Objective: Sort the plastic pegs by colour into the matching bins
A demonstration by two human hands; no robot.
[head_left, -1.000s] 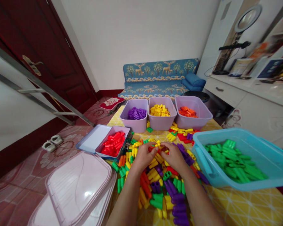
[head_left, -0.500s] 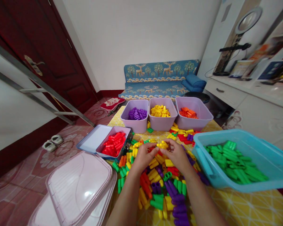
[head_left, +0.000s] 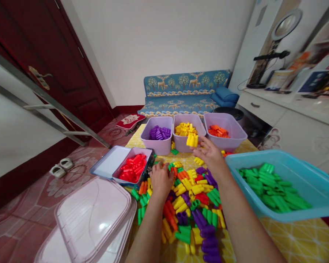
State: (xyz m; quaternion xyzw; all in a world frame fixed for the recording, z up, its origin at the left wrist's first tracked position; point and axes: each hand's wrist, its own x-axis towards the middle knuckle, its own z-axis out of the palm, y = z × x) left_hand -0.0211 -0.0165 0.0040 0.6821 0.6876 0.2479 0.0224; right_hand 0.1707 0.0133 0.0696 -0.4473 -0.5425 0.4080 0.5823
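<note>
1. The yellow blocks, a small joined cluster, are up off the surface, just in front of the near rim of the middle lilac bin from my viewpoint.
2. My right hand is stretched forward with its fingers at the right edge of that cluster; I cannot tell whether they are grasping it or have released it.
3. My left hand rests low over the far left part of the loose pile, fingers bent down among the pieces; I cannot tell whether they have clenched on one.
4. Between my forearms that pile spreads out in yellow, purple, green, orange and red.
5. The middle bin holds more yellow pieces. I see purple ones in the left lilac bin and orange ones in the right lilac bin.
6. On my left, red pieces fill a small box with its lid swung back; on my right, a blue tub holds green pieces.
7. Pale lids lie stacked at my near left, and a patterned sofa stands beyond the bins.
</note>
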